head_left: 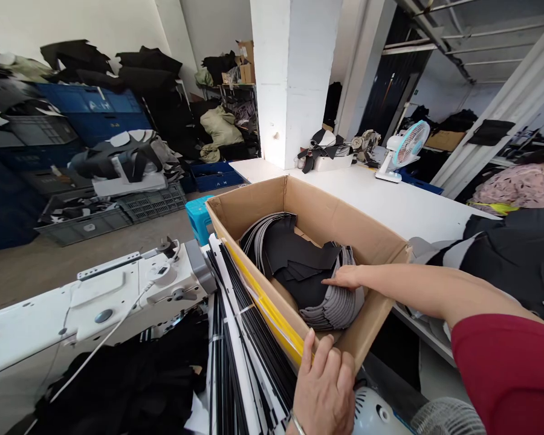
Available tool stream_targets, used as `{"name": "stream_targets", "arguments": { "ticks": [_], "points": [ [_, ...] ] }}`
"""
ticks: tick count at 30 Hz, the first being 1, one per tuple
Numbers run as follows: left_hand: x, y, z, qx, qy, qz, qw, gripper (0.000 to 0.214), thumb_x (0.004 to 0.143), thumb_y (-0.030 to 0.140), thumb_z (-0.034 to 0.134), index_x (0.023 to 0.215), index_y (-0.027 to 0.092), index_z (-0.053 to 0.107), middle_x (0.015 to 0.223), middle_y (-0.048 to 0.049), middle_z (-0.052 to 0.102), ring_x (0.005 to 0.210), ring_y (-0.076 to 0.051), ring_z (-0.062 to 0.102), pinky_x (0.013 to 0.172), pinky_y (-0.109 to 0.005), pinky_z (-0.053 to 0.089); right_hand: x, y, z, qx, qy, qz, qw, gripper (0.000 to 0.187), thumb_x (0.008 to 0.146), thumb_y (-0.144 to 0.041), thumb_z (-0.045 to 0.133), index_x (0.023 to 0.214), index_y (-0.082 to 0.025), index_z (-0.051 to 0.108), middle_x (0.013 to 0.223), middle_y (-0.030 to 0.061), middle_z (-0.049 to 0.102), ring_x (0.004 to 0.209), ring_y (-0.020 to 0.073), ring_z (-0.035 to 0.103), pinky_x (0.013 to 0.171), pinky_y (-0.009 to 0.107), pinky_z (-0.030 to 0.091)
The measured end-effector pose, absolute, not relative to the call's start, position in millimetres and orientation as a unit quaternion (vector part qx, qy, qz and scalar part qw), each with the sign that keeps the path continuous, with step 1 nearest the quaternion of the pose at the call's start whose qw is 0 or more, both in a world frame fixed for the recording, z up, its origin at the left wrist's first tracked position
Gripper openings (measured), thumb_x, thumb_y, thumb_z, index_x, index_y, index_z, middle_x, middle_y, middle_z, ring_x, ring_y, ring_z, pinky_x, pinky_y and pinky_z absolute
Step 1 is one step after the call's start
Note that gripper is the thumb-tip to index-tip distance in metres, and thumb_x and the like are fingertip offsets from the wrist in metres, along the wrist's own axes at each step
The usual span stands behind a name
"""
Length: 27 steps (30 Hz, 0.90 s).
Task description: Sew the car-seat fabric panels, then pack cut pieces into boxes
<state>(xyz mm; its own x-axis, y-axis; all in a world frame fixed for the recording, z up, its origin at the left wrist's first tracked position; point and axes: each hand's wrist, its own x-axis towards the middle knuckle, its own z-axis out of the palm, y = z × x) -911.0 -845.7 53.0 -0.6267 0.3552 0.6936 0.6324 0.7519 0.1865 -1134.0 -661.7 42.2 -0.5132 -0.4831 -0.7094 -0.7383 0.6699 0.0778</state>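
Note:
A cardboard box [344, 211] stands tilted in front of me, open at the top. Curved dark fabric pieces [294, 244] with grey edges lie stacked inside it, fanned along both ends. My right hand [348, 277] reaches in from the right and is closed at the right part of the stack [340, 305], one digit stretched over the black top; its other fingers are partly hidden. At the box's near corner, my left hand [324, 380] has its fingers hooked over the rim.
Left of the box stand bundled black and white strips [236, 338] and a white sewing machine [109, 308]. A white table [372, 187] behind holds a small fan [405, 148]. Dark fabric [517, 260] lies at right. Another fan [376, 411] is below. Crates [90, 223] stand far left.

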Motion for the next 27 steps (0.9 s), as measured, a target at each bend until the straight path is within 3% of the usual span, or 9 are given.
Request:
{"name": "stream_targets", "arguments": {
  "ticks": [9, 19, 27],
  "points": [
    [-909.9, -845.3, 53.2, -0.277, -0.884, -0.21, 0.312, 0.028, 0.067, 0.026, 0.047, 0.092, 0.017, 0.053, 0.077, -0.0004, 0.053, 0.099, -0.02, 0.046, 0.105, -0.044, 0.011, -1133.5, -665.9, 38.7, -0.359, 0.856, 0.163, 0.336, 0.085, 0.053, 0.003, 0.06, 0.129, -0.021, 0.032, 0.09, 0.0109, 0.063, 0.087, 0.0278, 0.056, 0.073, 0.032, 0.037],
    [-910.2, -844.5, 53.3, -0.272, -0.877, -0.224, 0.325, 0.026, 0.065, 0.022, 0.046, 0.089, 0.016, 0.054, 0.075, -0.0006, 0.051, 0.097, -0.019, 0.046, 0.105, -0.043, 0.012, -1135.2, -665.2, 37.9, -0.356, 0.844, 0.176, 0.36, 0.088, 0.047, -0.002, 0.07, 0.126, -0.019, 0.036, 0.089, 0.0083, 0.064, 0.087, 0.0247, 0.057, 0.073, 0.03, 0.037],
    [-913.6, -843.3, 47.0, -0.274, -0.867, -0.222, 0.353, 0.023, 0.067, 0.027, 0.045, 0.086, 0.017, 0.055, 0.072, -0.0013, 0.053, 0.094, -0.019, 0.048, 0.105, -0.042, 0.015, -1127.5, -675.7, 34.2, -0.347, 0.844, 0.198, 0.358, 0.075, 0.038, 0.003, 0.069, 0.108, -0.017, 0.051, 0.079, 0.005, 0.064, 0.086, 0.0267, 0.057, 0.077, 0.035, 0.037]
  ]
}}
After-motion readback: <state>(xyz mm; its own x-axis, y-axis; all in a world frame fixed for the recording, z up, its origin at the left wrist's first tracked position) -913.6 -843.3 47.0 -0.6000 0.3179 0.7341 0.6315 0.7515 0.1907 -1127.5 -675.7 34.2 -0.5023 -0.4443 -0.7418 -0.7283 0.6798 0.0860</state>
